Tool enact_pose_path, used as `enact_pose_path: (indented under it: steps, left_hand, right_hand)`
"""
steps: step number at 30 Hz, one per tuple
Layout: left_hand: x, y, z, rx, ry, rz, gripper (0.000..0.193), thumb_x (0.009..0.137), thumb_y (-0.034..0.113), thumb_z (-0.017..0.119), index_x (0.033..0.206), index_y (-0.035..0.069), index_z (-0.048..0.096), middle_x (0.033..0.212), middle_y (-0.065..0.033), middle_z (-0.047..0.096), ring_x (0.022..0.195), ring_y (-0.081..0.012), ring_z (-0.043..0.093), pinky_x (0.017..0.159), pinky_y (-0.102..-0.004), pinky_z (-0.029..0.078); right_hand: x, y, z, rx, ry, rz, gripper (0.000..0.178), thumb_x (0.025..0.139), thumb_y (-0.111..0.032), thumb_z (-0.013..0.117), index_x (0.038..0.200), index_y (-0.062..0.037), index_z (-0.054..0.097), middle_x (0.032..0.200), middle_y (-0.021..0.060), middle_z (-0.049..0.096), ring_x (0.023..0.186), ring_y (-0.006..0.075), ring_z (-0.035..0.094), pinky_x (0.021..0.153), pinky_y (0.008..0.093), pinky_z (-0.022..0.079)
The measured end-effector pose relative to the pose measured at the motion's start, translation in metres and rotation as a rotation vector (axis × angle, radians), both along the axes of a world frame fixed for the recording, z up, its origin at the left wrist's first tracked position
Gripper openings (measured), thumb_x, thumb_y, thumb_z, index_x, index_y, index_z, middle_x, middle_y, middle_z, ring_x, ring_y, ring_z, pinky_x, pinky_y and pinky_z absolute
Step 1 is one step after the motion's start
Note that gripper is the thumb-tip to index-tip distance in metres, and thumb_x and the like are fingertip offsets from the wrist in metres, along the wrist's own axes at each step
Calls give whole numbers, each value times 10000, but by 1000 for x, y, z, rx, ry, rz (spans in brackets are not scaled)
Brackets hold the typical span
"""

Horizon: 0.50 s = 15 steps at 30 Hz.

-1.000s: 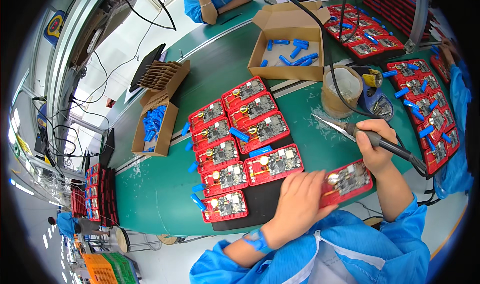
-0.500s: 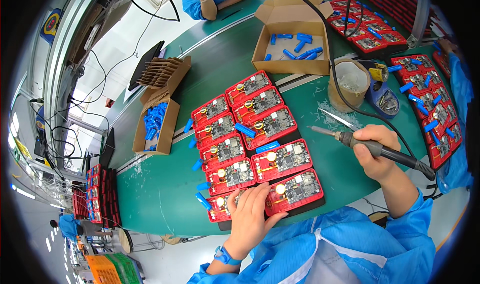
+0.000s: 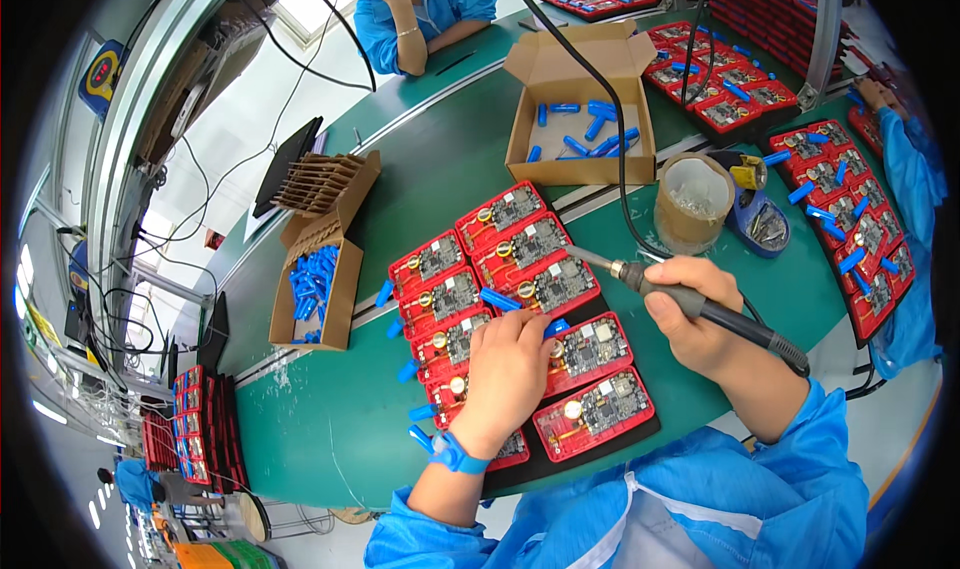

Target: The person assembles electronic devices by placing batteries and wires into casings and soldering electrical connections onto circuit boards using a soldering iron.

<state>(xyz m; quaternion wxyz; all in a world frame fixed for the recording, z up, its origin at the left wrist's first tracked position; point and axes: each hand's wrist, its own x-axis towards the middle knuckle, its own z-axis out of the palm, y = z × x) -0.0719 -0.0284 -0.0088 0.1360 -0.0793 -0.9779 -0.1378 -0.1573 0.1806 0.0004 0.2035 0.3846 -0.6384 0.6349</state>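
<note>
My right hand (image 3: 690, 309) is wrapped round a soldering iron (image 3: 715, 314), its metal tip aimed left over the red cases. A thin silver pointed tool (image 3: 653, 256) shows just behind that hand, mostly hidden. My left hand (image 3: 505, 374) reaches over the cases with curled fingers; thumb and forefinger close at the end of a blue cylindrical cell (image 3: 557, 327). Two rows of open red cases (image 3: 600, 414) with circuit boards lie before me; the hand hides part of the left row. Another blue cell (image 3: 500, 299) lies across the row above my fingers.
Cardboard boxes of blue cells stand at left (image 3: 345, 304) and back (image 3: 600, 169). Right of centre are a round tub (image 3: 692, 209) and a blue holder (image 3: 762, 224). Filled trays (image 3: 860, 229) line the right side. A black cable (image 3: 600, 79) hangs overhead. Co-workers sit opposite and at right.
My left hand has moved up from the nearest cases to the blue cell. My right hand has brought the soldering iron left, toward the cases. The view has shifted slightly.
</note>
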Motion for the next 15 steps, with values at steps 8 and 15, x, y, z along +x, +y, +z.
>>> enact_pose_path:
  steps: [8, 15]
  left_hand:
    - [0, 6, 4, -164, 29, 150, 252, 775, 171, 656, 996, 67, 594, 931, -85, 562, 910, -276, 522, 842, -424, 340]
    - [1, 9, 0, -135, 68, 140, 226, 769, 143, 658, 978, 74, 604, 960, -83, 580, 917, -260, 538, 869, -421, 317]
  right_hand:
    - [-13, 0, -11, 56, 147, -52, 222, 770, -110, 703, 949, -28, 600, 731, 107, 636, 494, 173, 546, 436, 279, 401]
    - [-15, 1, -15, 119, 326, -71, 314, 701, -99, 740, 980, -50, 607, 593, 63, 530, 457, 192, 516, 398, 291, 389]
